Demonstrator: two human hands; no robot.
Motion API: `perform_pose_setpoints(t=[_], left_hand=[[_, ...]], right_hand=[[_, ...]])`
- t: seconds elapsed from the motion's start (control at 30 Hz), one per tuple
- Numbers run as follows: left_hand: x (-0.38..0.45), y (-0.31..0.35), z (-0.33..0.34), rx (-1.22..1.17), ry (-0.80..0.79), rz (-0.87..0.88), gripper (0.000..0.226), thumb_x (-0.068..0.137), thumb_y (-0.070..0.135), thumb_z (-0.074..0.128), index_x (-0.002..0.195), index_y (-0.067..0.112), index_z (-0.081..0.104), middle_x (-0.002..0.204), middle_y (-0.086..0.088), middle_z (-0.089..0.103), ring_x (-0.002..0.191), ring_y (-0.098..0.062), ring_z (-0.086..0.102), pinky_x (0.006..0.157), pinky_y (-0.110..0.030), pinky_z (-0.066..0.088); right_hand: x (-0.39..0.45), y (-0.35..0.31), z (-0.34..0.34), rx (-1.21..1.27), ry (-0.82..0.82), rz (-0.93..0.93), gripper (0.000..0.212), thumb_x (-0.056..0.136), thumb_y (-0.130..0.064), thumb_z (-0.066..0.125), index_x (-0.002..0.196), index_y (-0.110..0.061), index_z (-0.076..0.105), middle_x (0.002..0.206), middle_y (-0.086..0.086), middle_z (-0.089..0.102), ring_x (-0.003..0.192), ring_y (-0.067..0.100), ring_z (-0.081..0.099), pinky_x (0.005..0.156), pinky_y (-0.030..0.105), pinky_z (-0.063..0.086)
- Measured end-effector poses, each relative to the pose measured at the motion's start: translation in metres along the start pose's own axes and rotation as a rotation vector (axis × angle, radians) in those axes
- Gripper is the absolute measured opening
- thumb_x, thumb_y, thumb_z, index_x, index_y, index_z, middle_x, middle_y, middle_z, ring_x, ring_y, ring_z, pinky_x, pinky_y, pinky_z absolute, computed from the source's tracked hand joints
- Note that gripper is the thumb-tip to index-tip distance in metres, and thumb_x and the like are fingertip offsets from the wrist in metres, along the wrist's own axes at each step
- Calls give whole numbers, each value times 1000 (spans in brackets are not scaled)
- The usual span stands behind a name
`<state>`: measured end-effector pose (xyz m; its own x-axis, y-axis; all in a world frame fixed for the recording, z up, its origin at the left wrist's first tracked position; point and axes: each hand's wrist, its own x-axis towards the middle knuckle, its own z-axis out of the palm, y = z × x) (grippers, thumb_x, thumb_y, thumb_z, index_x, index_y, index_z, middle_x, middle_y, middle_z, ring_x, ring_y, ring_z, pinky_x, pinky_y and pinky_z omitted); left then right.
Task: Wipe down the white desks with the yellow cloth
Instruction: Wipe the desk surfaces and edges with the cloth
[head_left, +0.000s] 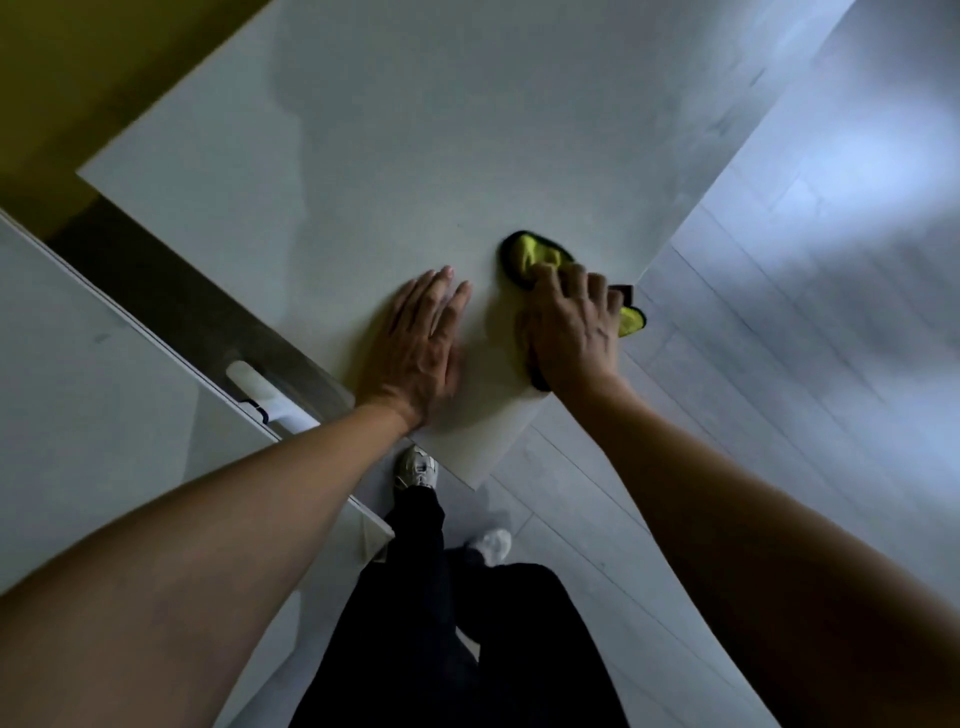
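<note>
2 bare hands are resting on the smooth white rectangular desk top (415, 156), close to its near corner. The right hand (571, 332) is lying over the yellow microfibre cloth with the dark trim (535, 252), its fingers bent down over the bunched fabric and holding it against the surface, right by the desk's right edge. Yellow fabric is showing beyond the fingertips on the far side of that grip, and 1 smaller corner of it is poking out to the right of the knuckles, hanging just past the desk edge. A dark strip of the trim is also peeking out under the heel of the hand, on the near side. The left hand (421, 343) is lying flat just to the left of the grip, palm down, fingers straight and together, holding nothing, apart from the cloth.

Further left of the grip, past the desk's near-left edge, a second white desk surface (78, 389) is sitting across a dark gap, with 1 white rounded object with a thin black cord (265, 389) lying in that gap. Below the grip, the person's dark trousers (467, 649) and 2 pale shoes (415, 467) are standing on the pale grey plank floor (779, 338), which is also running off to the right
</note>
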<state>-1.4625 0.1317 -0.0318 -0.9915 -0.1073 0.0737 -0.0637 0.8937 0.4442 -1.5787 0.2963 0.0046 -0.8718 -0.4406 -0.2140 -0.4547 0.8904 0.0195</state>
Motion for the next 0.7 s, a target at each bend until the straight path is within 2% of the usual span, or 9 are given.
perform_pose_setpoints(t=[0.17,0.23,0.3,0.4,0.5,0.63,0.7], left_hand=[[-2,0,-1,-135,37,-50,61,96,12,54,155,2,41,160,-24,38,147,-41,39,123,-50,30],[-4,1,-1,-168,63,-91,60,98,15,48,156,2,38,163,-22,35,149,-39,36,123,-51,30],[-4,1,1,-186,96,-130,62,98,13,50,157,2,35,164,-21,32,151,-37,32,123,-52,31],[-4,2,3,-166,145,-188,67,96,8,60,157,3,35,165,-20,31,152,-35,31,125,-49,29],[-9,7,2,-139,183,-352,64,96,6,57,157,1,36,164,-23,32,152,-38,32,124,-50,30],[-38,46,23,-29,251,-543,57,92,8,61,146,-6,50,152,-28,47,142,-46,46,116,-57,41],[-46,75,37,5,274,-646,59,95,15,54,151,-3,45,159,-24,41,148,-41,40,121,-54,34]], right_hand=[[10,-18,-15,42,-9,-261,52,95,-41,53,141,-15,48,132,12,54,115,34,49,93,46,37],[19,-30,-20,87,-3,-329,54,95,-44,46,138,-12,52,128,10,59,113,33,53,90,44,39],[26,-38,-23,106,11,-427,56,94,-46,38,133,-12,56,123,10,62,109,34,57,87,44,42],[35,-38,-21,72,46,-545,47,96,-45,46,130,-16,60,121,9,62,107,34,57,85,44,43],[46,-28,-19,85,74,-651,47,96,-46,47,131,-19,62,121,10,63,106,34,57,85,46,44],[64,-17,-13,119,113,-812,47,96,-42,49,134,-19,61,125,11,62,110,35,57,89,46,41],[76,-15,-8,141,124,-920,47,95,-42,50,135,-19,60,128,9,60,114,33,53,92,45,38]])
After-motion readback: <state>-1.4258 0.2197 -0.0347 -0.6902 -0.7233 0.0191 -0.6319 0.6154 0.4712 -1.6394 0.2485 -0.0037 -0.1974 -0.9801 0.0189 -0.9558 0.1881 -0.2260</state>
